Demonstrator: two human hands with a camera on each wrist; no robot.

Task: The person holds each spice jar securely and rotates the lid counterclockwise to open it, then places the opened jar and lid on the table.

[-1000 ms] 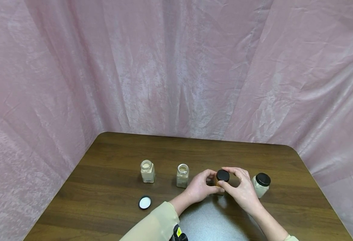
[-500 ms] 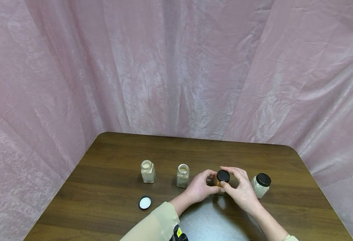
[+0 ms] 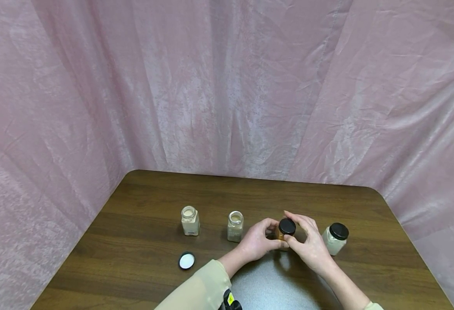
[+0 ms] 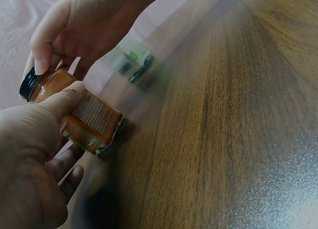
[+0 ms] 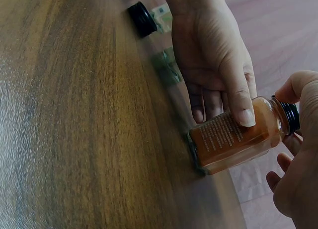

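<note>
A square glass jar of orange-brown powder stands upright on the table under a black screw lid. My left hand grips the jar's body, its thumb across the printed side in both wrist views. At the top, my right hand holds the lid between thumb and fingers, the thumb on the near side. Part of the jar is hidden behind the hands in the head view. Close to my right hand is a jar of pale powder with its black lid on.
Two lidless jars of pale powder, one at the left and one nearer the middle, stand on the wooden table. A loose black lid lies white inside up. Pink curtain hangs behind the table.
My right thumb and fingers have shifted slightly round the lid, the far finger reaching a little farther back. My left hand and the jar stay in place.
</note>
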